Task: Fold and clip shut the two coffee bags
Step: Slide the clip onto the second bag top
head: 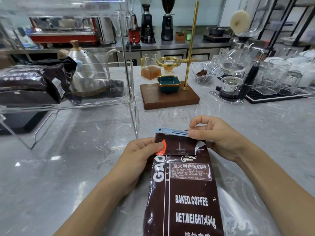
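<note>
A dark brown coffee bag (185, 189) printed BAKED.COFFEE stands in front of me on the marble counter, its top folded down into a flap. Along the fold sits a light blue clip (172, 130). My left hand (141, 155) pinches the flap's left edge by an orange tab. My right hand (214, 133) pinches the right end of the clip between thumb and fingers. A second dark coffee bag (32, 82) lies on its side on the clear acrylic shelf (102, 101) at the left, with a pale blue clip (79, 63) at its top end.
A wooden base (170, 97) with a brass stand, a teal dish (168, 83) and a glass pitcher (150, 67) stands straight ahead. A steel kettle (87, 72) sits behind the shelf. A siphon brewer (237, 72) and glass cups (272, 77) crowd the right.
</note>
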Demonstrator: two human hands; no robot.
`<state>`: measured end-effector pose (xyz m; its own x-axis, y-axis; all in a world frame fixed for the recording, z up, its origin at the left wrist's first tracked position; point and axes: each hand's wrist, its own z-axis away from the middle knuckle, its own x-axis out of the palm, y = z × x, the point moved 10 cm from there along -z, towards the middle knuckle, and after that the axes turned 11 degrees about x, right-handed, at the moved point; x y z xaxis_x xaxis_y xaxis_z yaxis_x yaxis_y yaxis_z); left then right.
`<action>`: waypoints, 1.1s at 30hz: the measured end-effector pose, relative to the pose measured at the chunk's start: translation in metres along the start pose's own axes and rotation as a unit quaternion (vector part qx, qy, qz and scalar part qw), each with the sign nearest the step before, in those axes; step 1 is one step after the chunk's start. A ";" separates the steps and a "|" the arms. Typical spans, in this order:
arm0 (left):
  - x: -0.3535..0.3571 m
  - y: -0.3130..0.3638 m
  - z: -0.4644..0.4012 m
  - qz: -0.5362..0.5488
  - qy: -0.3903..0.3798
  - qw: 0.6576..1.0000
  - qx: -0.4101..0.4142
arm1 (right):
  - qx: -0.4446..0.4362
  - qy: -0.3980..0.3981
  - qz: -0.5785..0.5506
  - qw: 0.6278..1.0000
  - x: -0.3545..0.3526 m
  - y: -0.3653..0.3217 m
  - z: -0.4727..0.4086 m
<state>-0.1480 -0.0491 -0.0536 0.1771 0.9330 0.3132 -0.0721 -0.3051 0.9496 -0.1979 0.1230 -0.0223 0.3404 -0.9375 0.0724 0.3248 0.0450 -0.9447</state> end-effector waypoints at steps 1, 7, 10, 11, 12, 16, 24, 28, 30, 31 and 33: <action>0.001 0.000 0.000 -0.002 -0.003 1.000 0.002 | 0.003 -0.009 -0.002 1.000 0.004 0.001 0.000; 0.006 0.004 0.000 0.005 -0.018 1.000 0.021 | 0.003 -0.014 -0.002 1.000 0.012 -0.002 0.003; 0.006 0.006 0.000 0.005 -0.020 1.000 0.021 | -0.006 -0.008 -0.012 1.000 0.014 -0.003 0.004; 0.006 0.005 0.000 0.004 -0.021 1.000 0.020 | -0.006 -0.007 -0.017 1.000 0.015 -0.003 0.004; 0.006 0.005 0.000 0.001 -0.023 1.000 0.019 | -0.006 -0.007 -0.019 1.000 0.017 -0.002 0.003; 0.007 0.005 0.000 -0.002 -0.027 0.999 0.018 | -0.009 -0.003 -0.021 1.000 0.019 -0.003 0.003; 0.012 0.006 0.001 -0.014 -0.057 0.998 0.026 | -0.012 -0.003 -0.022 1.000 0.023 -0.002 0.001; 0.010 0.005 0.001 -0.020 -0.059 0.998 0.022 | -0.014 -0.004 -0.023 1.000 0.023 -0.003 0.001; 0.010 0.004 0.000 -0.025 -0.062 0.998 0.021 | -0.017 -0.007 -0.030 0.999 0.024 -0.004 0.002; 0.009 0.004 0.000 -0.026 -0.061 0.998 0.020 | -0.019 -0.007 -0.034 0.999 0.025 -0.004 0.002; 0.008 0.002 -0.001 -0.025 -0.054 0.998 0.018 | -0.025 -0.004 -0.043 0.999 0.024 -0.005 0.002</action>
<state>-0.1475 -0.0428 -0.0490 0.2840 0.9222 0.2626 -0.0262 -0.2663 0.9635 -0.1894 0.1006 -0.0155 0.3196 -0.9346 0.1560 0.3095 -0.0526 -0.9494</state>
